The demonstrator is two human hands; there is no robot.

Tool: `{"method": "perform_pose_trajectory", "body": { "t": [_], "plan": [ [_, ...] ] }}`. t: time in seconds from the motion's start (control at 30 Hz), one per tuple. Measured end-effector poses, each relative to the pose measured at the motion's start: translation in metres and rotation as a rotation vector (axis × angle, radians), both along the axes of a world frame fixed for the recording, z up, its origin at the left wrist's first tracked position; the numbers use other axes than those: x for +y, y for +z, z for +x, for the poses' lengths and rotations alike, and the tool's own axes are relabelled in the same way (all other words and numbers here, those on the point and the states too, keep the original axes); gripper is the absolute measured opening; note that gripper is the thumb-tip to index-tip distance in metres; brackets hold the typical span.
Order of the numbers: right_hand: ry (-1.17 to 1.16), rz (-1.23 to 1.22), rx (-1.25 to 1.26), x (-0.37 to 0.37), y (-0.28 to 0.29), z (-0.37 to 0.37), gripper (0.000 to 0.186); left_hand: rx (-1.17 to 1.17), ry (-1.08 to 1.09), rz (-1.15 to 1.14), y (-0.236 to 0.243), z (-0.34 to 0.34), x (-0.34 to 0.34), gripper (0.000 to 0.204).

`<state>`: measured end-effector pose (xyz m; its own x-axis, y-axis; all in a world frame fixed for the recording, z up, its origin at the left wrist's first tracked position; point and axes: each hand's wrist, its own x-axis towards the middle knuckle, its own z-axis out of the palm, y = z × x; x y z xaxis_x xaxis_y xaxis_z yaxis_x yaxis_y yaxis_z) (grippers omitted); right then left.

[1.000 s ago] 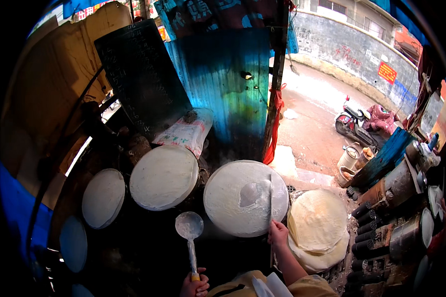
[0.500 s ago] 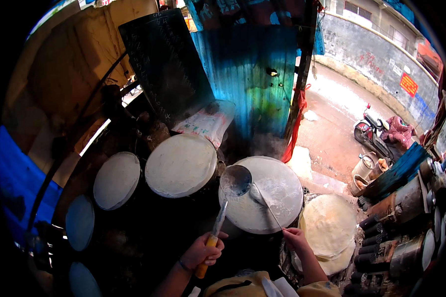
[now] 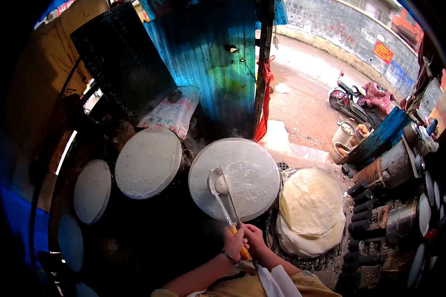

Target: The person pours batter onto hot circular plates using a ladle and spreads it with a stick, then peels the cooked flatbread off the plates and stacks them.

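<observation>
My left hand (image 3: 234, 241) is closed around the yellow handle of a long metal ladle (image 3: 225, 210), whose bowl is low over a round griddle (image 3: 255, 168) coated with pale batter. My right hand (image 3: 253, 237) is right beside it, fingers closed on a thin-rodded tool (image 3: 232, 200) that crosses the ladle. A small rounded pale head (image 3: 221, 185) sits at the ladle's bowl; whether it belongs to the rod I cannot tell. To the right lies a stack of thin round pancakes (image 3: 312, 200), slightly browned and unevenly piled.
More round pale-topped griddles (image 3: 148, 163) curve away to the left. A plastic bag (image 3: 171, 111) lies behind them, below a blackboard (image 3: 124, 64). Black perforated coal briquettes (image 3: 360, 225) and metal drums (image 3: 401, 218) stand at right. Outside is a parked scooter (image 3: 349, 96).
The ladle has tilted and come down toward the griddle. My right hand has moved left, beside my left hand, bringing its rod across the ladle. The view has shifted right.
</observation>
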<state>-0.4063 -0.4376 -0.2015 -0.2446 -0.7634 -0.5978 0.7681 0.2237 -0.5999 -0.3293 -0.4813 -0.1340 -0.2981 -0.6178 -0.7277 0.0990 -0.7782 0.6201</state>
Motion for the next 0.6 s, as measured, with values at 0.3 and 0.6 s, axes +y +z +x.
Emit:
{"method": "perform_pose_trajectory", "body": {
  "t": [0.3,0.6],
  "plan": [
    [-0.107,-0.043,0.090,-0.020,-0.026,0.014,0.009,0.510,-0.064,0.465,-0.002,0.033,-0.027,0.007],
    [-0.173,-0.226,0.208,-0.049,0.073,-0.022,0.013,1.085,0.130,0.387,0.040,0.082,-0.075,0.019]
  ]
}}
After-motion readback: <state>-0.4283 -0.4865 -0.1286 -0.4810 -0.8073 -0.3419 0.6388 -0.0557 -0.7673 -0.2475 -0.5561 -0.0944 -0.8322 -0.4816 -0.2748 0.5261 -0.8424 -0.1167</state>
